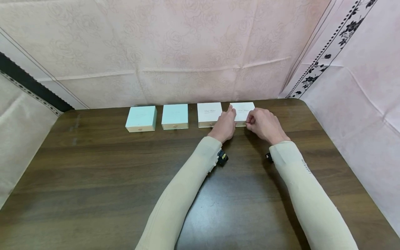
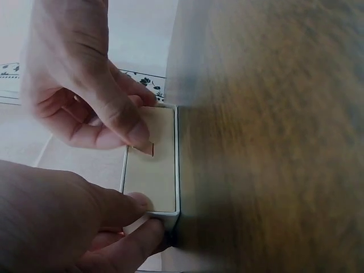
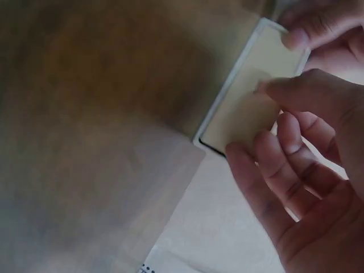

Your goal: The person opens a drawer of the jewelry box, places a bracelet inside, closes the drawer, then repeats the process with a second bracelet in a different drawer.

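Note:
The rightmost white drawer box (image 1: 243, 108) lies at the table's back edge with printed lettering on its lid. My left hand (image 1: 225, 124) grips its left end, thumb against the cream drawer front (image 2: 160, 181) and fingers along the side. At the box's front right, my right hand (image 1: 265, 124) pinches the small brown pull tab (image 2: 147, 149) in the middle of the drawer front. The drawer front sits within the white outer sleeve (image 2: 177, 165). Just left of my left hand stands another white box (image 1: 209, 110).
Two mint-green boxes, one at the far left (image 1: 142, 116) and one beside it (image 1: 175, 114), continue the row. Patterned cloth (image 1: 175, 52) hangs close behind the boxes. The brown wooden table (image 1: 103, 173) extends toward me.

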Demonstrator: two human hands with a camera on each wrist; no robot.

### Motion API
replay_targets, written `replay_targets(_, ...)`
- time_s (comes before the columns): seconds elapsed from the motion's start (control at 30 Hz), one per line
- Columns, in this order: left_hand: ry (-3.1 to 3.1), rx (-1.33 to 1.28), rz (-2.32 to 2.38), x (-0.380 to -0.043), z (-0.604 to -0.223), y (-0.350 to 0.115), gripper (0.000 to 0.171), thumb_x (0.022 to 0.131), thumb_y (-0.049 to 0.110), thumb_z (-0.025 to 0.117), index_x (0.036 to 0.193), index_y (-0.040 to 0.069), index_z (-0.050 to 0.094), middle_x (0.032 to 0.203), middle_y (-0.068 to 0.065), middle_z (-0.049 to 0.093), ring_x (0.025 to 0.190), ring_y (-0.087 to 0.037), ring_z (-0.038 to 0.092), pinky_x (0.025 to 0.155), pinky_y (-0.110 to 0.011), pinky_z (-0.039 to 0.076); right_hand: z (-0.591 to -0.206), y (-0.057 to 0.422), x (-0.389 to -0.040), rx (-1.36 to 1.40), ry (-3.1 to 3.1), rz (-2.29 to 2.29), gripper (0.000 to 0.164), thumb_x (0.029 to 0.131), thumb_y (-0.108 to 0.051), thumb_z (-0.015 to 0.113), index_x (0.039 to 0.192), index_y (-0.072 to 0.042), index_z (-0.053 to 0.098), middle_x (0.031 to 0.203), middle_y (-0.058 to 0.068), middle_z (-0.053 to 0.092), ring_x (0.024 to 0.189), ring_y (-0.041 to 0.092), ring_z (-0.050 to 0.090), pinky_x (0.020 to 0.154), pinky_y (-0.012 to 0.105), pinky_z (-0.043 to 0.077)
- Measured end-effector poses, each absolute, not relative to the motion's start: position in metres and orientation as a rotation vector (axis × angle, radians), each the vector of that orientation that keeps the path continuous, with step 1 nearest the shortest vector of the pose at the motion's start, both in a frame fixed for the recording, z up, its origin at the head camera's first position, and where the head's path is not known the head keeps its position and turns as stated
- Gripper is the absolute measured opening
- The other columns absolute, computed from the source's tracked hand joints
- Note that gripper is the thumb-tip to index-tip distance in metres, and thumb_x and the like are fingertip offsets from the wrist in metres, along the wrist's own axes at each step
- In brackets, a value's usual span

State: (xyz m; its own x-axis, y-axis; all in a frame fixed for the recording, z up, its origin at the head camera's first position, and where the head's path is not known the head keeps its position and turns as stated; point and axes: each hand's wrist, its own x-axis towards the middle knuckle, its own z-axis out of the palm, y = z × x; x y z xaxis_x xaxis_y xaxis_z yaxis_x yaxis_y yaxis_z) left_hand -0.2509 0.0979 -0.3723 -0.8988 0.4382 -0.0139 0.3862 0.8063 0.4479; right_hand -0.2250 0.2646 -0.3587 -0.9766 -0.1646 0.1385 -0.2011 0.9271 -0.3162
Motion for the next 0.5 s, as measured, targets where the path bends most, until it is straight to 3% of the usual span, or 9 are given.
replay_targets(0.3, 2.869, 0.679, 0.682, -0.251, -0.373, 0.096, 0.047, 0.106, 0.007, 0.048, 0.152, 0.0, 0.042, 0.17, -0.018, 0.022, 0.126, -0.033, 0.061, 0.099, -0.031, 0.055, -0.357, 0.279, -0.228, 0.199, -3.01, 0.565, 0.004, 0.092, -0.006, 0.064, 0.095, -0.005, 0.065, 0.099, 0.014, 0.063, 0.092, 0.031, 0.06, 0.081, 0.049, 0.048)
replay_targets(0.5, 2.852, 0.67, 0.667, -0.251, -0.373, 0.097, 0.05, 0.107, 0.007, 0.046, 0.156, 0.002, 0.037, 0.171, -0.016, 0.019, 0.128, -0.032, 0.06, 0.101, -0.032, 0.054, -0.357, 0.281, -0.229, 0.242, -2.989, 0.652, 0.009, 0.092, -0.002, 0.066, 0.101, -0.001, 0.064, 0.092, 0.015, 0.061, 0.086, 0.029, 0.057, 0.08, 0.043, 0.045)
